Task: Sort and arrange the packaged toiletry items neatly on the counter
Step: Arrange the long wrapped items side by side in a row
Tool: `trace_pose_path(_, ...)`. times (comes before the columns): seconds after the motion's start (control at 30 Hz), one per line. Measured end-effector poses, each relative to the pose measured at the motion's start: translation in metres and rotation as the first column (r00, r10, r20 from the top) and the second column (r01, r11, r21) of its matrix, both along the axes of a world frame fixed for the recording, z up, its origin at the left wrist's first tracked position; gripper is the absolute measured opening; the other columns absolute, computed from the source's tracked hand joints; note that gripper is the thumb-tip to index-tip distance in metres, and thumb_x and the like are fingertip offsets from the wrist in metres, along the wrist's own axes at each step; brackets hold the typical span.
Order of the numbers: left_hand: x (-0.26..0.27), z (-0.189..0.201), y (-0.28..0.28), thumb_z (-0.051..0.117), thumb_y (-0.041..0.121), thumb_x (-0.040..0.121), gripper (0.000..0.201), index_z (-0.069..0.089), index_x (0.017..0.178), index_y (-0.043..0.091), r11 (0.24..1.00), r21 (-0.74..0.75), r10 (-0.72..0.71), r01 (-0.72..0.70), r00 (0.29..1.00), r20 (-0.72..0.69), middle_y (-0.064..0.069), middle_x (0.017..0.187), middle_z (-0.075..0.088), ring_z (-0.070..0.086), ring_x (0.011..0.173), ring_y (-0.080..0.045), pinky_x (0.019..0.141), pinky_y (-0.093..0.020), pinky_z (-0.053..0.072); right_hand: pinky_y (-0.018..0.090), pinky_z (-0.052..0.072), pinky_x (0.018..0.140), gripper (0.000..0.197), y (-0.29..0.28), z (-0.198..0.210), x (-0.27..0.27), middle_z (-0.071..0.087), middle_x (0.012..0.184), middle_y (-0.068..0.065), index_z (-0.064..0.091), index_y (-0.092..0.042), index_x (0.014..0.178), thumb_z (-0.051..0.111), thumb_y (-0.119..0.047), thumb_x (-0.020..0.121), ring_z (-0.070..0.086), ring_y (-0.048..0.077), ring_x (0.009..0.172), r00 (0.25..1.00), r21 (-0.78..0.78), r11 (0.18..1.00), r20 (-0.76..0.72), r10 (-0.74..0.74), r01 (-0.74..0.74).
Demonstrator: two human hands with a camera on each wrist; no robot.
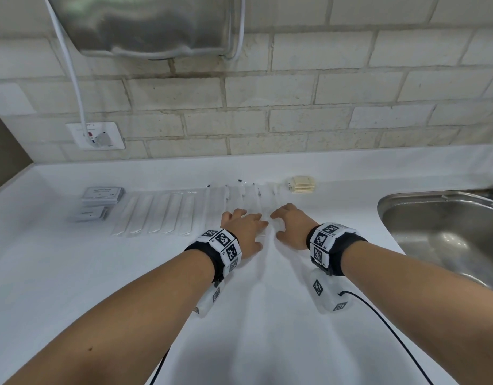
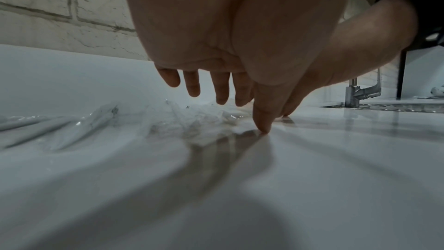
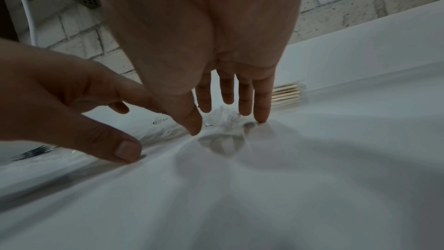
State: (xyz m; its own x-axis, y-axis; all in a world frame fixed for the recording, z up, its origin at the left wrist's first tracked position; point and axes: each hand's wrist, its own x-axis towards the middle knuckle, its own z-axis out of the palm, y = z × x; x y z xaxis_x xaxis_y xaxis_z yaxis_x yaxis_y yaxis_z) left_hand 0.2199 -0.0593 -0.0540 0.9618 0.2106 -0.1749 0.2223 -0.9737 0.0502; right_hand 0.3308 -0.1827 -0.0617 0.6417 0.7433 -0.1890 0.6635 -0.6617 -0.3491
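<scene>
We are reaching both arms over the white counter (image 1: 73, 273). Our left hand (image 1: 244, 232) is lying palm down with fingers spread and relaxed, gripping nothing; its thumb tip (image 2: 263, 126) is touching the counter at the near edge of the clear packets (image 1: 248, 198). Our right hand (image 1: 291, 225) is sitting just beside it, likewise released, fingers straight, thumb and little finger (image 3: 261, 109) tips touching the counter at the same packets. The packets are running with their long axes from us toward the wall; the wrist views are showing crinkled wrap under the fingers.

To the left, the white sticks in clear wrap (image 1: 159, 213) are lying side by side in a row, long axes also pointing near to far, slightly fanned. Beyond their left end, two grey flat packs (image 1: 101, 202) are sitting one behind the other. Past the right hand, near the wall, the bundle of wooden sticks (image 1: 301, 185) is lying crosswise, left to right. The steel sink (image 1: 445, 232) is lying to the right, well apart.
</scene>
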Motion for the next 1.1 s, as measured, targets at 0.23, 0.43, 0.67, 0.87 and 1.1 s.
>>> trace_pose_path(0.23, -0.015, 0.008, 0.017, 0.061, 0.045, 0.083, 0.074, 0.028, 0.149, 0.034, 0.997, -0.02, 0.083, -0.081, 0.99, 0.114, 0.005, 0.16, 0.021, 0.016, 0.145, -0.024, 0.11, -0.043, 0.016, 0.04, 0.037, 0.107, 0.06, 0.007, 0.012, -0.014, 0.027, 0.152, 0.006, 0.04, -0.023, 0.142, 0.061, -0.024, 0.085, 0.03, 0.032, 0.136, 0.997, 0.001, 0.999, 0.06, 0.045, -0.045)
trace_pose_path(0.43, -0.044, 0.015, 0.043, 0.061, 0.05, 0.081, 0.081, 0.026, 0.15, 0.028, 0.979, 0.013, 0.199, -0.203, 0.971, 0.13, 0.0, 0.156, 0.028, 0.022, 0.141, -0.026, 0.11, -0.041, 0.02, 0.042, 0.034, 0.109, 0.067, 0.037, 0.019, -0.049, 0.038, 0.148, 0.0, 0.04, -0.025, 0.141, 0.067, -0.041, 0.082, 0.031, 0.025, 0.136, 0.973, 0.009, 0.978, 0.111, 0.204, -0.207)
trace_pose_path(0.67, -0.069, 0.01, 0.066, 0.055, 0.055, 0.081, 0.077, 0.033, 0.144, 0.017, 0.968, 0.128, 0.211, -0.216, 0.976, 0.049, 0.0, 0.144, 0.044, 0.031, 0.132, -0.027, 0.105, -0.04, 0.024, 0.048, 0.01, 0.12, 0.086, 0.066, 0.016, -0.082, 0.019, 0.16, 0.0, 0.022, -0.025, 0.151, 0.065, -0.051, 0.081, 0.008, 0.027, 0.149, 0.932, -0.175, 0.94, 0.166, 0.321, -0.292)
trace_pose_path(0.87, -0.08, -0.001, 0.07, 0.044, 0.057, 0.087, 0.061, 0.047, 0.134, 0.02, 0.969, 0.189, 0.167, -0.161, 0.986, -0.018, 0.002, 0.146, 0.042, 0.03, 0.131, -0.027, 0.103, -0.041, 0.024, 0.053, -0.001, 0.12, 0.088, 0.073, 0.014, -0.088, 0.01, 0.162, -0.002, 0.017, -0.027, 0.153, 0.061, -0.053, 0.081, 0.0, 0.024, 0.15, 0.943, -0.29, 0.923, 0.138, 0.301, -0.253)
trace_pose_path(1.1, -0.078, -0.001, 0.071, 0.042, 0.054, 0.089, 0.062, 0.038, 0.143, 0.024, 0.977, 0.182, 0.119, -0.11, 0.992, -0.04, 0.004, 0.153, 0.035, 0.027, 0.134, -0.028, 0.105, -0.043, 0.022, 0.055, -0.007, 0.118, 0.082, 0.073, 0.016, -0.087, 0.019, 0.161, -0.003, 0.025, -0.029, 0.15, 0.057, -0.057, 0.08, 0.006, 0.023, 0.15, 0.948, -0.334, 0.913, 0.131, 0.291, -0.234)
